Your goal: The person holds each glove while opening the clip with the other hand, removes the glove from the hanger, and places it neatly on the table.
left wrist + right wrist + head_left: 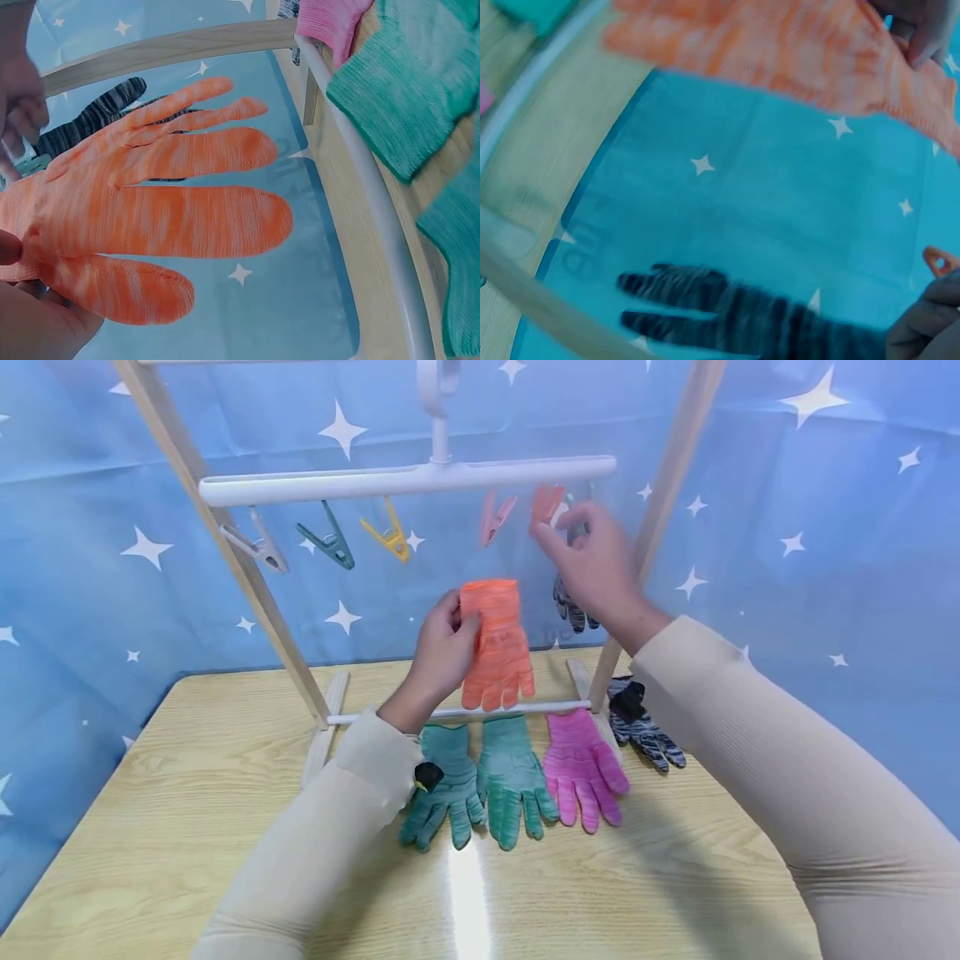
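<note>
My left hand [446, 647] grips an orange knitted glove [498, 647] by its cuff, below the middle of a white hanger [322, 483]. The glove's fingers point down in the head view and spread out in the left wrist view. Up at the hanger's right end, my right hand [596, 556] pinches an orange clothespin [546, 506]; motion blurs it. Close behind that hand hangs a black-and-white glove [735, 315], its upper part covered by the hand in the head view. A pink clothespin [495, 518] hangs just to the left.
Grey [258, 543], green [330, 537] and yellow [390, 533] clothespins hang on the hanger's left half. A wooden frame [247, 560] carries the hanger. On the table [187, 827] lie two green gloves [513, 777], a pink glove [585, 768] and another black-and-white glove [645, 727].
</note>
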The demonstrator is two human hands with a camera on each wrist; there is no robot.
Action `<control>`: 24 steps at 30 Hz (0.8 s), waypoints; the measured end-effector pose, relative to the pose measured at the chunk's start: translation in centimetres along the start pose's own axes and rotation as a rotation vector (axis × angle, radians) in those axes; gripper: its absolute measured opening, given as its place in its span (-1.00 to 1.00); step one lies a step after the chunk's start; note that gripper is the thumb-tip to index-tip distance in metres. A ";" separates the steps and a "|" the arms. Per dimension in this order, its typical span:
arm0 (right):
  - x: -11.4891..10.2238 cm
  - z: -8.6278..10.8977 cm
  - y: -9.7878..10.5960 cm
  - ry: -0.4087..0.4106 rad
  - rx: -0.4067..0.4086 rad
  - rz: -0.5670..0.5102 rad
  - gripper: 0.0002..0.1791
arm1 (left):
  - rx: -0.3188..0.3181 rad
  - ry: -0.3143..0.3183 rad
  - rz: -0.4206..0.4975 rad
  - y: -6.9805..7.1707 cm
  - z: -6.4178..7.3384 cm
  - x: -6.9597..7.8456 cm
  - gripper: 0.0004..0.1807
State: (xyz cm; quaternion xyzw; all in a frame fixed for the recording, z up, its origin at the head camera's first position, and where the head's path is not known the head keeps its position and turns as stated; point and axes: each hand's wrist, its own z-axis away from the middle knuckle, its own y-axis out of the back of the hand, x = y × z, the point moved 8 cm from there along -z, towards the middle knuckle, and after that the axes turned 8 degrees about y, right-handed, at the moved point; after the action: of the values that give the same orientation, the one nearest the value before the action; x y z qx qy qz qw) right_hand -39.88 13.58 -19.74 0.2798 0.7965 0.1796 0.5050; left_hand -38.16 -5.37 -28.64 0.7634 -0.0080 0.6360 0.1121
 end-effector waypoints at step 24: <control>13.8 11.0 -0.3 -0.152 0.010 -0.092 -0.46 | 0.032 -0.016 0.051 3.6 3.7 -0.4 -0.66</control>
State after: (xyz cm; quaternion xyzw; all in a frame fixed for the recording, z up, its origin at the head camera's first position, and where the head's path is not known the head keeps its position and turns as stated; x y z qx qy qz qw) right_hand -34.62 22.05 -34.32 0.2583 0.7687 0.1308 0.5702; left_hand -35.18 -9.60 -29.07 0.7697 -0.0180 0.6327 0.0836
